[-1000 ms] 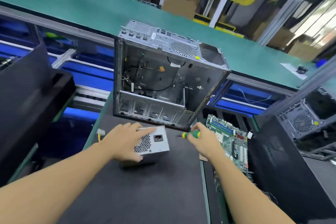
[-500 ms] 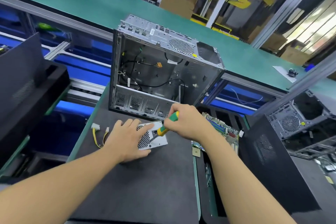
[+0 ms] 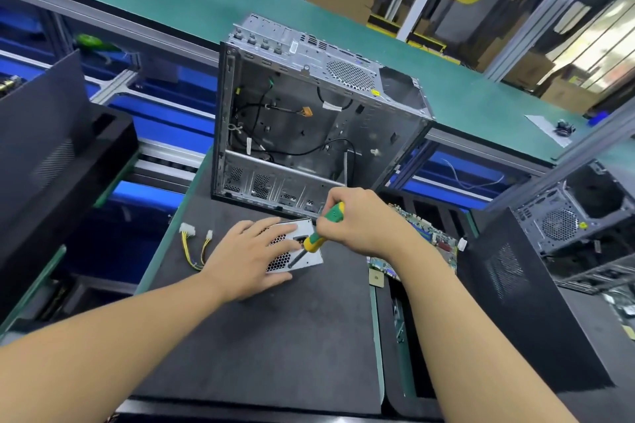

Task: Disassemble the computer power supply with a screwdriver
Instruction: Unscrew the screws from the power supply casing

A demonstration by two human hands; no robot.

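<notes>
1. Pressing flat on the power supply, the left hand has its fingers straight and spread over the vented top. They are released, not wrapped round it.
2. Right hand: fingers clenched round the green-and-yellow handle of the screwdriver, grasping it.
3. Screwdriver is tilted, shaft pointing down and left, tip at the power supply's metal face near its lower edge. Which screw it meets cannot be told.
4. Power supply lies on the black surface, just in front of the computer case. The case stands upright, open side toward the camera, loose cables inside.
5. Yellow-and-black wires with white connectors lie on the surface, left of the left hand.
6. A motherboard lies just right of the right wrist, beside a black tower.
</notes>
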